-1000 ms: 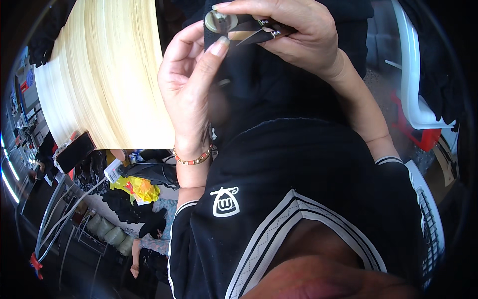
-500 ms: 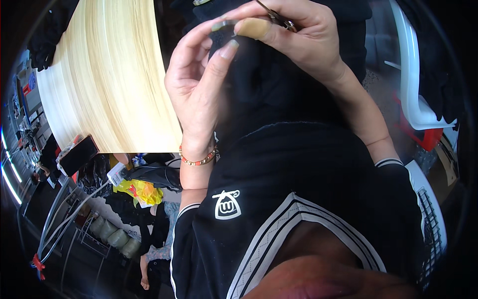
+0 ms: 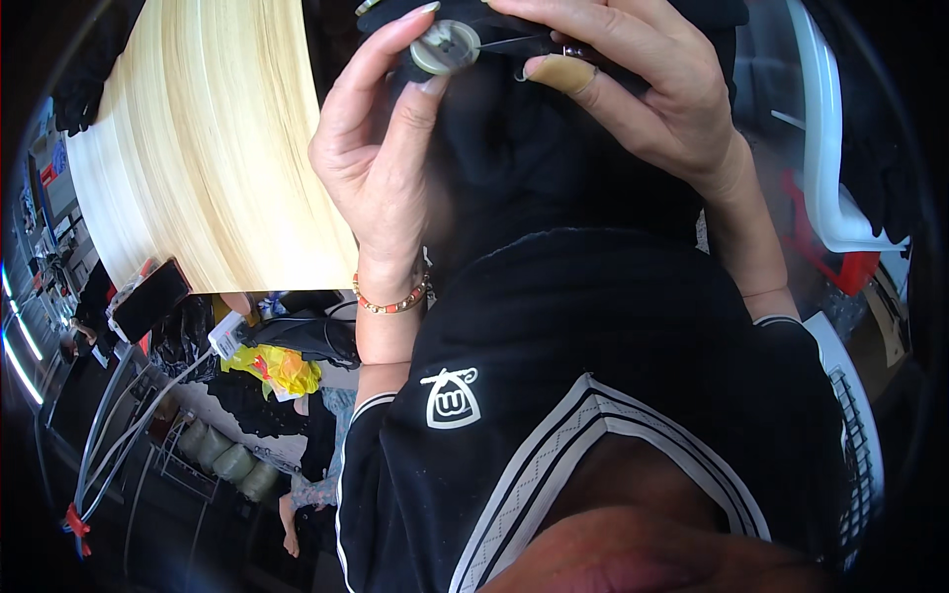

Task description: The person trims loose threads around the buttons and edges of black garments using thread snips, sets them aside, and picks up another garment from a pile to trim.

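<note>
Between its thumb and index finger, my left hand (image 3: 381, 163) grips a round grey button (image 3: 445, 47) by the rim, its face with the holes turned up. My right hand (image 3: 643, 89) is just right of it, with a tan covering on the thumb. A small dark metal tool (image 3: 573, 51), perhaps scissors, is tucked in the right hand and mostly hidden by the fingers. A thin straight line, needle or thread, runs from the button's edge toward the right hand. Black cloth (image 3: 554, 168) lies below both hands.
A light wood-grain table (image 3: 208, 148) stands on the left, with a phone (image 3: 148, 308) at its near corner. Below are cables, a white plug (image 3: 227, 334) and a yellow bag (image 3: 277, 368). Another person's leg (image 3: 290, 524) shows lower left. A white curved plastic edge (image 3: 820, 138) is at right.
My hands have drawn apart, the right one moving right and slightly down. The button has turned from edge-on to show its face, and the thin line now shows between it and the right hand.
</note>
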Tool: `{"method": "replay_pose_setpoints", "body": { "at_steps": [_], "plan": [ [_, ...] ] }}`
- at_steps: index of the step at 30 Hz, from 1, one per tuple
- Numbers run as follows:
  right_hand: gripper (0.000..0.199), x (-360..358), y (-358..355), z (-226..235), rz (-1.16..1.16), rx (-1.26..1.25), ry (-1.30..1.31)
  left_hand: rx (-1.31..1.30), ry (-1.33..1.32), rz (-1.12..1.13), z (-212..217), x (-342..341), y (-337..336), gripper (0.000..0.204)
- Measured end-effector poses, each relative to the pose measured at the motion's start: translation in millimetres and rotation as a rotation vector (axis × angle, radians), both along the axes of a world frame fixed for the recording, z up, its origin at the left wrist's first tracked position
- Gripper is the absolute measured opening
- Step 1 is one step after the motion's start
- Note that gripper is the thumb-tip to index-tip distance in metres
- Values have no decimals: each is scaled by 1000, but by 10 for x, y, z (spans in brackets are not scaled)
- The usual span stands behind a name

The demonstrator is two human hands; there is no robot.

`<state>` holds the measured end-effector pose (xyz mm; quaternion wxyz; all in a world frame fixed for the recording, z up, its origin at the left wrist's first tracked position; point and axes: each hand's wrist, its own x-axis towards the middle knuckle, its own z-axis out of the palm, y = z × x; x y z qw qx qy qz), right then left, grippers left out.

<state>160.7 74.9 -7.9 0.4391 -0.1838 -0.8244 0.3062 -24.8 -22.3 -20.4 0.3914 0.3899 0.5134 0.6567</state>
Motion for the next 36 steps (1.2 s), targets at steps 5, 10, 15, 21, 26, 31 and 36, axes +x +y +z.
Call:
{"method": "replay_pose_setpoints", "body": {
  "at_steps": [5, 10, 15, 21, 26, 31, 36],
  "plan": [
    [38, 17, -20, 94, -8, 41, -29, 16, 45, -3, -4, 4, -16, 37],
    [38, 22, -44, 144, 18, 34, -86, 54, 148, 7, -24, 3, -16, 36],
    [36, -11, -49, 65, 22, 38, -32, 46, 122, -3, -15, 40, -15, 35],
    [33, -60, -99, 56, -11, -4, 2, 35, 113, 3, -12, 44, -20, 35],
    [29, -87, -61, -7, -9, 5, 64, 34, 134, -4, -19, 35, -10, 36],
    [29, -98, 4, -99, -11, -33, 161, -127, -41, -20, 56, 33, 19, 36],
    [35, -8, -28, 90, -34, -62, -32, -95, -205, -55, 59, -10, 5, 36]
  ]
}}
